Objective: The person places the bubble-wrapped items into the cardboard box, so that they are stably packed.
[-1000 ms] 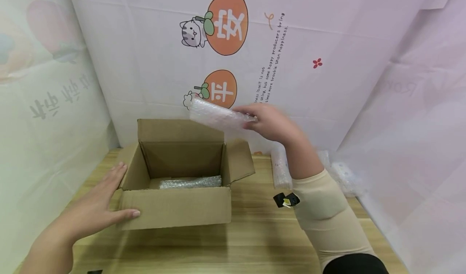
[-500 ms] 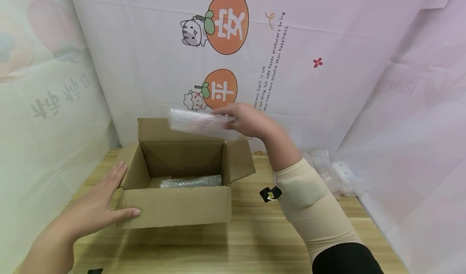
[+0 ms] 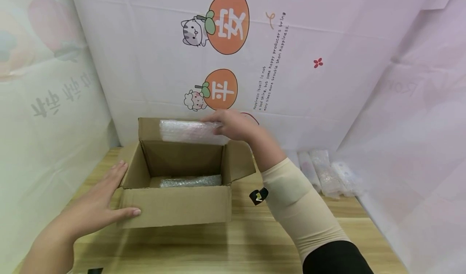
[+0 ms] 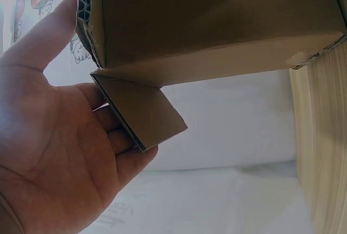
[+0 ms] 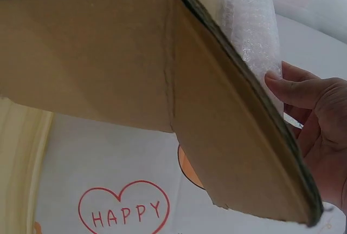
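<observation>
My right hand (image 3: 234,125) pinches one end of a bubble-wrapped package (image 3: 187,131) in the head view. The flat, whitish package is held over the back of an open cardboard box (image 3: 174,207), in front of its raised back flap. In the right wrist view the thumb lies on the bubble wrap (image 5: 252,28), partly hidden by a box flap. My left hand (image 3: 91,205) rests on the box's left side, fingers extended along the side flap (image 4: 143,112) and thumb on the front flap. Inside the box lies another bubble-wrapped package (image 3: 191,181), partly hidden by the front wall.
Several bubble-wrapped packages (image 3: 324,173) lie on the wooden table (image 3: 182,249) at the right, near the wall. A printed white sheet (image 3: 309,96) hangs behind the box, with more sheeting at both sides. The box's right flap (image 3: 240,158) sticks outward.
My right hand has carried the package left and slightly down, to over the back of the box. My left hand and the box have stayed in place.
</observation>
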`<state>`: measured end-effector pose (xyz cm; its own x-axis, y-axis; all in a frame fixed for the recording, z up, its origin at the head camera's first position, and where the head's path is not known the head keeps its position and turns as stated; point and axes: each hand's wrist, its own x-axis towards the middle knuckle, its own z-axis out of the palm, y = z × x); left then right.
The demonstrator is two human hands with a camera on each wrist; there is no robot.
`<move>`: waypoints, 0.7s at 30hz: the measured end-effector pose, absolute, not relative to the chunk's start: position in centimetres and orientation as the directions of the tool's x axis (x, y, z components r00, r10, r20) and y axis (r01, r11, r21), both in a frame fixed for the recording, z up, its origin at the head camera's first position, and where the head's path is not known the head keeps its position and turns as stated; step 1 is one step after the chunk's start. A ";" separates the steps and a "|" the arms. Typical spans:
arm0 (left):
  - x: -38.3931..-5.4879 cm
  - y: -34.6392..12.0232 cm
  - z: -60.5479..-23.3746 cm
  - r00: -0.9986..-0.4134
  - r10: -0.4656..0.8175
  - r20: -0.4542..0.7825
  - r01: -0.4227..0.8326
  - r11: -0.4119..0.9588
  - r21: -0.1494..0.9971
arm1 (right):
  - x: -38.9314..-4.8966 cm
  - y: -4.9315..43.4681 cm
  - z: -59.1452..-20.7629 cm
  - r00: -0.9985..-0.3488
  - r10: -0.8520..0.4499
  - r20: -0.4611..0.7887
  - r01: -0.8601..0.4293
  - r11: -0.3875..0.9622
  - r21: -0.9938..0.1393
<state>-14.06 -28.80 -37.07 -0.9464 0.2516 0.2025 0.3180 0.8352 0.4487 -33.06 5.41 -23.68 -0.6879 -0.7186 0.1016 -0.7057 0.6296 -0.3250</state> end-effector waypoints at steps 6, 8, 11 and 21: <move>-14.2 -28.8 -37.2 -0.944 0.257 0.208 0.325 0.833 0.448 | -33.1 4.6 -24.6 -0.711 -0.699 0.080 -0.684 0.660 -0.312; -14.2 -28.8 -37.2 -0.944 0.256 0.207 0.324 0.833 0.449 | -33.1 4.4 -24.8 -0.712 -0.698 0.077 -0.684 0.663 -0.304; -14.2 -28.8 -37.1 -0.946 0.253 0.205 0.320 0.834 0.449 | -33.2 4.1 -25.2 -0.709 -0.702 0.066 -0.685 0.662 -0.304; -14.2 -28.9 -37.2 -0.945 0.253 0.206 0.321 0.835 0.447 | -33.6 3.1 -26.4 -0.680 -0.732 0.034 -0.711 0.647 -0.275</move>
